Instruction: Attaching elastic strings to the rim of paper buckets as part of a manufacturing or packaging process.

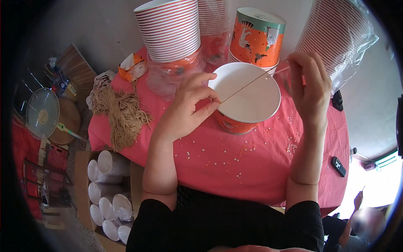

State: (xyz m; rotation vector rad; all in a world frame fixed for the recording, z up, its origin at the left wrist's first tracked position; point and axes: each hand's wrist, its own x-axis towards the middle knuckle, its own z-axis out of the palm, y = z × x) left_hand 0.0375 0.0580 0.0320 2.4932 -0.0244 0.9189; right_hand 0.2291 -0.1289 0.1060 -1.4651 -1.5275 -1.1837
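Observation:
A white-lined paper bucket (247, 90) with an orange printed outside stands on the table in front of me, mouth up. Across its mouth runs a thin tan cord (244, 87), pulled nearly straight. My left hand (189, 103) pinches the cord at the bucket's left rim, thumb and forefinger together. Beyond the right rim, my right hand (308, 84) is raised with its fingertips closed on the cord's other end. Whether the cord passes over or through the far right rim, I cannot tell.
A bundle of tan cords (121, 113) lies at the left. Behind stand a tall bucket stack (170, 31), an upturned orange bucket (258, 38) and a plastic-wrapped stack (336, 38). Small paper dots are scattered over the pink cloth (210, 172). A carton (82, 189) holds wrapped white cups; a black remote (338, 166) lies right.

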